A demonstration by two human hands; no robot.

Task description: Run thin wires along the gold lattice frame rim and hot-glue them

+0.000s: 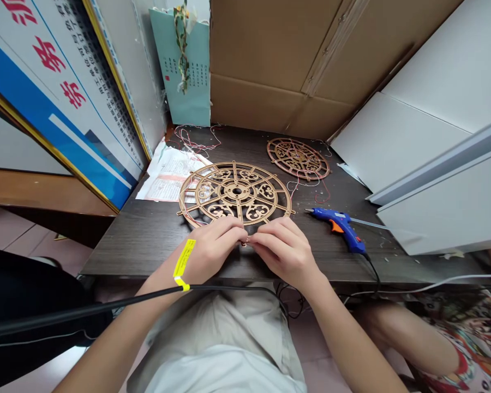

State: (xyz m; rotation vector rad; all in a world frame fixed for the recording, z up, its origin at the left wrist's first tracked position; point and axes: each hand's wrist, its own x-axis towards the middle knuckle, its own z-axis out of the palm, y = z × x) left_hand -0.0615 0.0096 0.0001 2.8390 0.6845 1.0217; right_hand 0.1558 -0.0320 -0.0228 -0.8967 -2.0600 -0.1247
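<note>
A large round wooden openwork wheel (237,191), with spokes and scroll patterns, lies on the dark desk in front of me. Thin red and white wire (187,218) runs along its rim. At the near edge of this wheel, my left hand (213,245) is closed in a pinch on a thin reddish wire. Facing it, my right hand (284,248) pinches the same wire, fingertips almost touching those of the left. The fingers cover part of the near rim. To the right lies a blue glue gun (340,225) with an orange trigger and a clear glue stick behind it.
A smaller wooden wheel (298,158) with wires lies farther back. Printed paper (167,177) and loose wires (194,139) are at the back left. Cardboard (270,65) and white panels (425,125) enclose the desk. A black cable (118,303) crosses my left forearm. Another person's leg (409,333) is at right.
</note>
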